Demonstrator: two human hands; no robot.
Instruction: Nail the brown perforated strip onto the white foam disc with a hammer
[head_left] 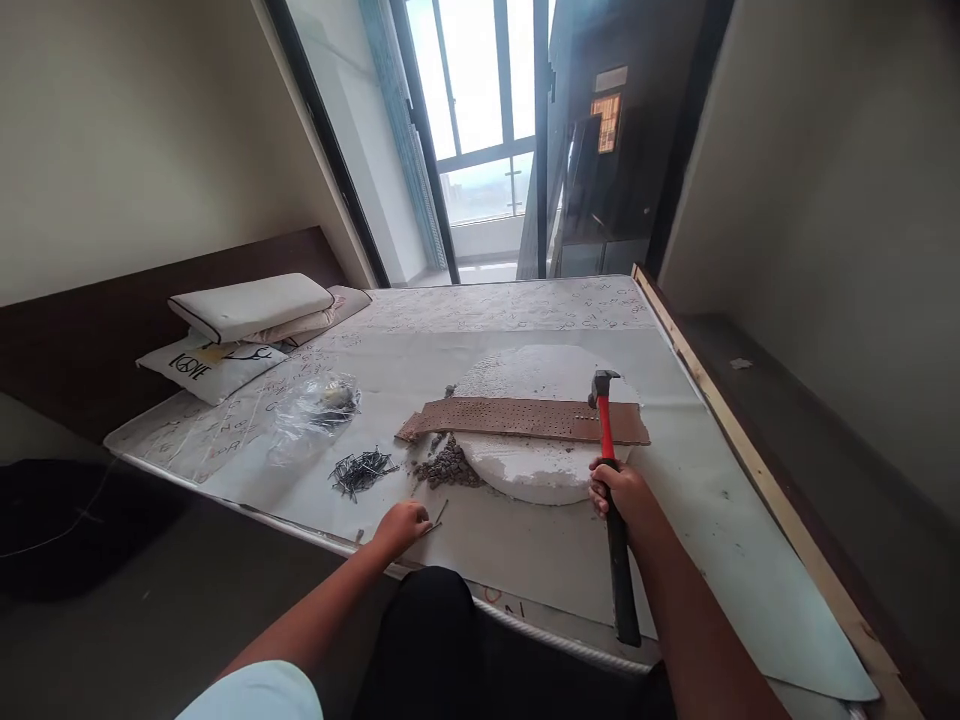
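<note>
My right hand [621, 492] is wrapped round the handle of a claw hammer [606, 425]; its steel head is up and its black grip points down toward me. Behind the hammer head lies a long brown board [517, 418] dotted with small holes, with a short row of nail heads near its right end. The board rests across a round white foam slab [525, 470]. My left hand [405, 528] is low over the mat with its fingers closed on a nail [435, 526]. A second nail [442, 510] lies beside the fingertips.
A pile of nails [361, 472] and a clear plastic bag [311, 405] lie to the left. Brown crumbs [450, 466] sit by the slab. Pillows [251, 305] are stacked at the back left of the mattress [172, 440]. A wooden rail [750, 450] edges the right side.
</note>
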